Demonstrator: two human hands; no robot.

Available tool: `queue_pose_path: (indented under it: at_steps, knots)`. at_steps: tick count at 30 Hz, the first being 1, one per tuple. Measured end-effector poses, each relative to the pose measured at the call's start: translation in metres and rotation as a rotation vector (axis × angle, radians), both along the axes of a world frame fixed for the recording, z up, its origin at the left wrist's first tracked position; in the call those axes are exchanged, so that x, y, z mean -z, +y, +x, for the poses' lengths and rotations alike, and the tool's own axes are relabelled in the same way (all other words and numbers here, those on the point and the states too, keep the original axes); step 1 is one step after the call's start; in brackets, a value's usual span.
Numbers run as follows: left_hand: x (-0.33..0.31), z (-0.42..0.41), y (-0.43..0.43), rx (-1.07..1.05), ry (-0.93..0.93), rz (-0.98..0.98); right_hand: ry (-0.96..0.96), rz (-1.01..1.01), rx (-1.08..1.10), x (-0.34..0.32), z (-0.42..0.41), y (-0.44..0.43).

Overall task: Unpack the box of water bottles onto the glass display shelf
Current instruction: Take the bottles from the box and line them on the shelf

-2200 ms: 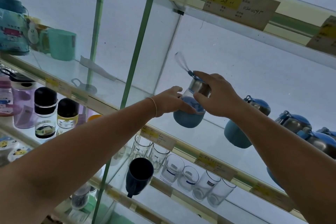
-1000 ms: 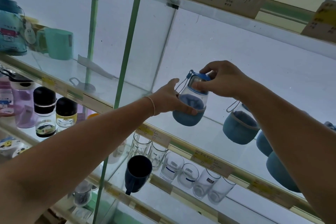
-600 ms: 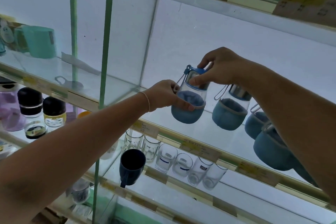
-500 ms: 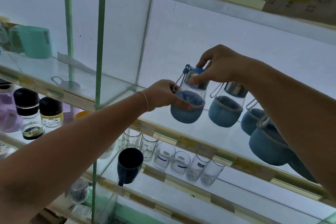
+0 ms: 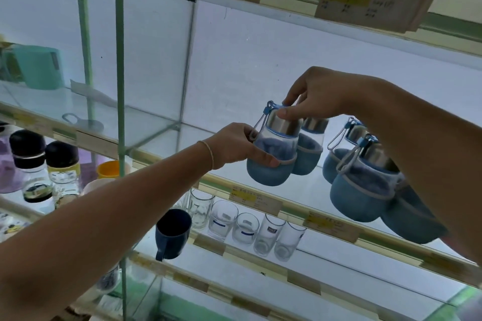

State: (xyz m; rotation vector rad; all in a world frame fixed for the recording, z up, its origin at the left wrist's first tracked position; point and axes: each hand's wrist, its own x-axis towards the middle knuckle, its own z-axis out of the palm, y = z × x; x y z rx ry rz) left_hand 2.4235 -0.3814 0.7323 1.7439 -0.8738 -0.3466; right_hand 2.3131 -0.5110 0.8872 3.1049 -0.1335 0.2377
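**A:** What's changed?
**B:** The bottle (image 5: 273,156) is now tight against its neighbour (image 5: 310,151) on the glass shelf (image 5: 156,122). Two seconds back there was a gap. The strap loop (image 5: 258,125) hangs down (it stood up before). I'd judge this placement nearly done.
**A:** Hands?
**B:** The left hand (image 5: 234,146) wraps the blue sleeve. The right hand (image 5: 318,96) pinches the steel cap.
**A:** Hidden?
**B:** The box is out of view. The right arm covers the rightmost bottles. I can't tell whether the base sits flat.
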Motion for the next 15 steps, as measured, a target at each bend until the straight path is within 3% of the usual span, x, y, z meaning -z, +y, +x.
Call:
queue_pose_path:
  at_steps: [15]
  knots:
    - [0.004,-0.032,-0.029,0.010,-0.040,-0.048,0.012,0.011,0.006,0.000,-0.034,-0.028]
